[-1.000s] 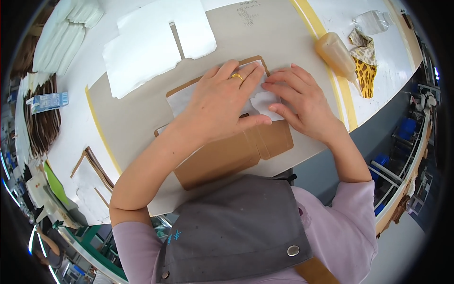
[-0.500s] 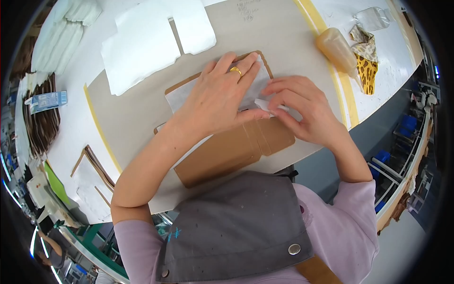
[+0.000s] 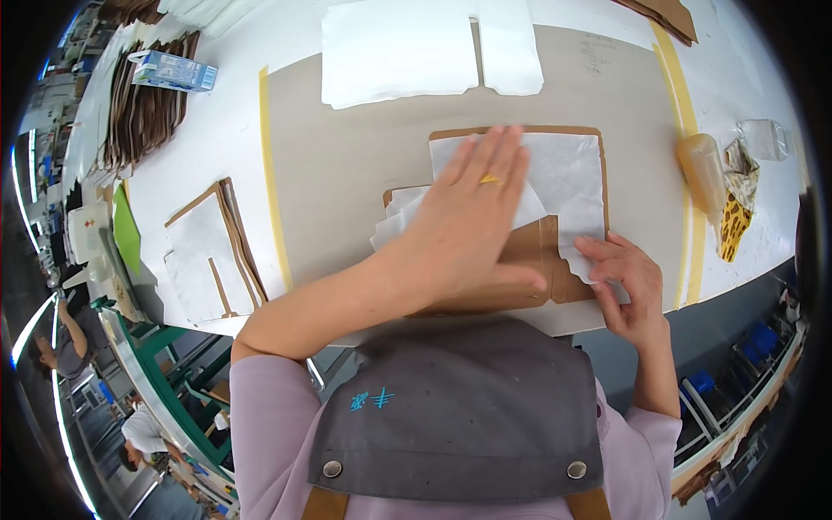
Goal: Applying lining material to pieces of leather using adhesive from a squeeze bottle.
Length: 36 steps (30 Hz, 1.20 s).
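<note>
Left hand (image 3: 468,217) flat, right hand (image 3: 635,282) loosely curled

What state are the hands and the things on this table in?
Left hand: flat, fingers extended
Right hand: fingers bent at the white paper's edge
Brown piece: spread out, partly covered by white paper
Large white sheet: flat, slotted
Amber bottle: lying on its side
Leopard-print cloth: crumpled
Blue carton: lying on brown stack

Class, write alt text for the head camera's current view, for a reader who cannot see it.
A person's open left hand is over white sheets on a brown panel, while the right hand touches one sheet's lower end. A large slotted white piece lies beyond; an amber bottle lies to the right.
</note>
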Each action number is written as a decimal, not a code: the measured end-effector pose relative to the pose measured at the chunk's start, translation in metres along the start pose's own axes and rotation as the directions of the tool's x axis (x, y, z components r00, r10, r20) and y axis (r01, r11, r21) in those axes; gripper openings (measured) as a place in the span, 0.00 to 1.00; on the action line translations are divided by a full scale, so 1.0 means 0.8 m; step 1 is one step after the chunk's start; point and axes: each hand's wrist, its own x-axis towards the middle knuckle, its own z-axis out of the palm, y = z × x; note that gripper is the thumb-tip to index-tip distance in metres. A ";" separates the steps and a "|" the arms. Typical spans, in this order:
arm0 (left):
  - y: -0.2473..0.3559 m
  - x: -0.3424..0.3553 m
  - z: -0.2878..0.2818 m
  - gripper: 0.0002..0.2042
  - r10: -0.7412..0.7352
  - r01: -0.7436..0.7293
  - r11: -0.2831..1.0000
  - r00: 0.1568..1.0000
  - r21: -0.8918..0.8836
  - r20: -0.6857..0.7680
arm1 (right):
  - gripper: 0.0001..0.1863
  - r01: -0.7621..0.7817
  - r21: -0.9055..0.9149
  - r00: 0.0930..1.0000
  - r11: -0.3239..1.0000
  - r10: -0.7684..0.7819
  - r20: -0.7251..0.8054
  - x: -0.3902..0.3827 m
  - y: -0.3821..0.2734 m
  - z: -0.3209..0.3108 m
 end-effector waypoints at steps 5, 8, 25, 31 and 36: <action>-0.027 -0.049 -0.006 0.57 -0.135 0.131 0.989 0.989 0.068 0.054 | 0.09 -0.025 0.035 0.999 0.999 0.024 0.035 -0.004 -0.006 0.001; -0.035 -0.043 -0.016 0.56 -0.119 0.121 0.992 0.987 -0.020 0.107 | 0.08 -0.027 -0.008 0.999 1.000 0.028 0.044 -0.003 -0.008 0.000; -0.030 0.062 0.015 0.23 0.283 -0.283 0.959 0.958 -0.012 0.043 | 0.04 0.080 -0.119 0.997 0.990 -0.077 0.032 -0.020 0.004 0.013; -0.028 0.064 0.015 0.24 0.269 -0.270 0.963 0.961 0.009 0.062 | 0.04 0.113 -0.166 0.994 0.980 -0.111 0.018 -0.025 0.006 0.016; -0.023 0.068 0.014 0.26 0.252 -0.253 0.967 0.966 0.012 0.056 | 0.04 0.101 -0.157 0.995 0.982 -0.102 0.004 -0.032 0.008 0.022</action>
